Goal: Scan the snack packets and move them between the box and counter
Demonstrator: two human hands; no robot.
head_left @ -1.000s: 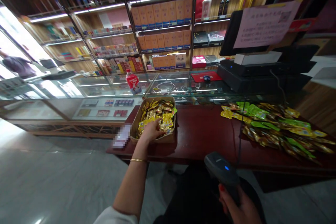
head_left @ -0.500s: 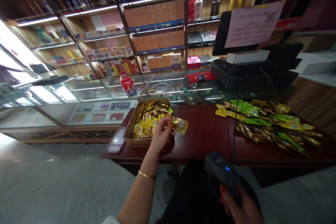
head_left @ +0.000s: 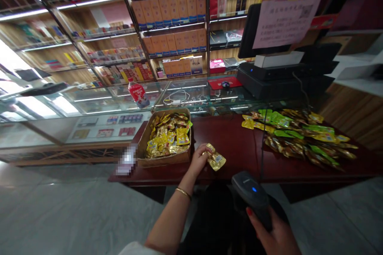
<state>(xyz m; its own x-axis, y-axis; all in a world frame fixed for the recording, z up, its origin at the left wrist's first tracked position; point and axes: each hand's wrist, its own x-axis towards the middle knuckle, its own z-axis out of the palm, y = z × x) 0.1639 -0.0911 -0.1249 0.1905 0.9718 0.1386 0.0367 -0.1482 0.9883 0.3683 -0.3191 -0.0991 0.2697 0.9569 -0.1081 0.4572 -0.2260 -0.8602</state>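
Note:
My left hand [head_left: 200, 160] pinches a gold snack packet [head_left: 216, 161] over the dark red table, just right of an open cardboard box [head_left: 163, 162]. Inside that box lie many yellow and gold packets [head_left: 170, 135], with a bit of green at the right edge. Low in front of me, my right hand [head_left: 273, 227] is wrapped around the handle of a black barcode scanner [head_left: 251, 193]. A blue light glows on top of the scanner, and its head points toward the table. The scanner's lower handle is partly hidden by my fingers.
A spread pile of gold and green packets [head_left: 299, 135] covers the table's right side. Behind the table stands a glass counter [head_left: 194, 97] with a red-labelled bottle [head_left: 138, 95], a mouse [head_left: 225, 85] and a monitor [head_left: 249, 32]. A pixelated object [head_left: 127, 160] lies at the left edge.
My left hand has moved right and slightly down with the packet, away from the box. The scanner stays in my right hand, almost unmoved. The view has shifted slightly.

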